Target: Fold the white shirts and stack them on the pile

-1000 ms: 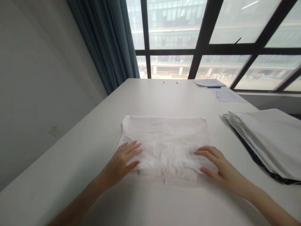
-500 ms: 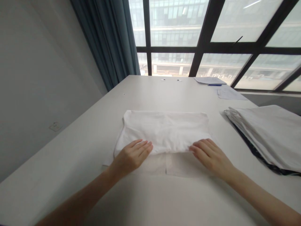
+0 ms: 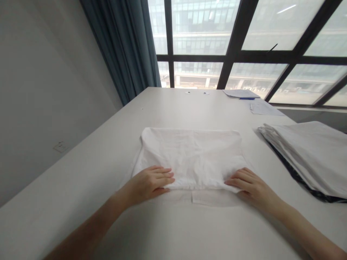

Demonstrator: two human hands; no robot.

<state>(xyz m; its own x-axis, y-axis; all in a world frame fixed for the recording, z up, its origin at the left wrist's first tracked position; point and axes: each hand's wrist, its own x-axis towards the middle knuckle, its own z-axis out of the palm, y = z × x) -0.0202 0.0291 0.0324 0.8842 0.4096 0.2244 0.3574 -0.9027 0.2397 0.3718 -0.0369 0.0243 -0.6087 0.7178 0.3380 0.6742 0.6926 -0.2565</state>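
- under both sets of fingers lies a folded white cloth (image 3: 191, 157), spread flat on the white table (image 3: 81, 187).
- the left hand (image 3: 148, 182) rests palm down on the cloth's near left corner, fingers (image 3: 162, 174) straight, close together and pressed flat, pointing right along the near edge.
- the right hand (image 3: 251, 186) rests on the near right corner, fingers (image 3: 235, 179) slightly curled and close together, tips on the cloth's edge and pointing left; whether they pinch the fabric cannot be told.
- between the two sets of fingertips, a lower layer of the cloth shows just past the near edge.
- well to the right of the right fingers sits a stack of folded fabric (image 3: 309, 155).
- far beyond the fingers, by the window (image 3: 230, 36), lie papers (image 3: 264, 108) and a blue pen (image 3: 247, 98); a dark curtain (image 3: 127, 47) hangs beyond the left fingers.
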